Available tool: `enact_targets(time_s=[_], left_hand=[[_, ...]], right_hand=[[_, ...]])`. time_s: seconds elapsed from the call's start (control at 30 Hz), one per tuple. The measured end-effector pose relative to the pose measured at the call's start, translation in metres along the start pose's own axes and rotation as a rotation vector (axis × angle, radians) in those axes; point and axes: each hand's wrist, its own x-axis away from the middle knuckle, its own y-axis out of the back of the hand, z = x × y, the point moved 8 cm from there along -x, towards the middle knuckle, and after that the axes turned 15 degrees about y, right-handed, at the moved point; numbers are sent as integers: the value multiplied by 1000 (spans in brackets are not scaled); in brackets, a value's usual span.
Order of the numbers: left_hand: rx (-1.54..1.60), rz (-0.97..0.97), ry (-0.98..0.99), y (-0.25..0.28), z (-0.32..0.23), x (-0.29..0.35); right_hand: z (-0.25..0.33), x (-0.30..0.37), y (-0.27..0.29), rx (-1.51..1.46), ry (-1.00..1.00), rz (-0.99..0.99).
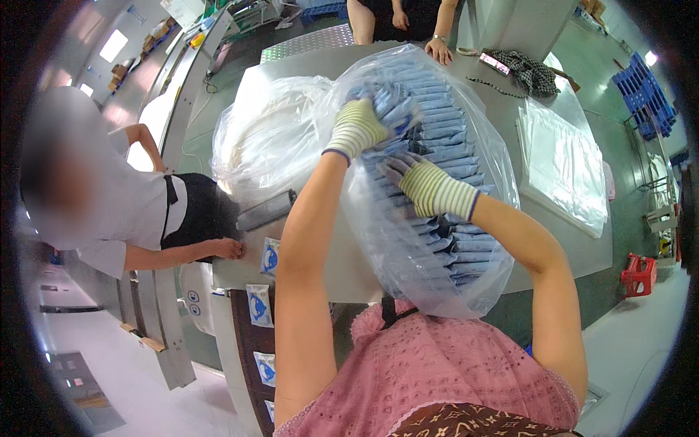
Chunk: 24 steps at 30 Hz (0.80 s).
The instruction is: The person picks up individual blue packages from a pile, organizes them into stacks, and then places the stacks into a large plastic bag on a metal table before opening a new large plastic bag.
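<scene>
The blue packets (444, 131) lie inside a large clear bag (477, 295) on the counter (582, 255), directly in front of you. The step in hand appears to be settling or adjusting the packets within the bag. Your left hand (360, 130) is closed in at the upper left of the load and appears to grip a bunch of packets; motion blur hides the exact hold. Your right hand (437, 188) lies over the middle of the load with its fingers extended and slightly apart; you cannot tell whether it pinches a packet. The next move likely calls for even, flat pressure that aligns the packets without snagging the film. The packets are flat, soft-looking pouches with crimped edges, overlapping like shingles in a long column. The bag is thin, glossy and creased, flaring around the load. Your knit gloves (455, 198) have pale yellow-green and white stripes and greyish fingers. To your left lie a bundle of crumpled clear film (273, 138) and a dark, bar-shaped object (266, 210); to your right, a stack of flat, shiny clear sheets (561, 171). Beyond, a checked cloth (531, 71) lies bunched near the far edge.
</scene>
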Motion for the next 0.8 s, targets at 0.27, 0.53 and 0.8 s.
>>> enact_targets(time_s=[0.27,0.53,0.8], left_hand=[[-218,-95,-411,-43,6,9],[-218,-350,502,19,110,2],[170,-463,147,116,81,8]], right_hand=[[-83,-28,56,-208,15,-571],[-109,-88,0,102,-206,331],[-104,-83,-8,-130,-203,173]])
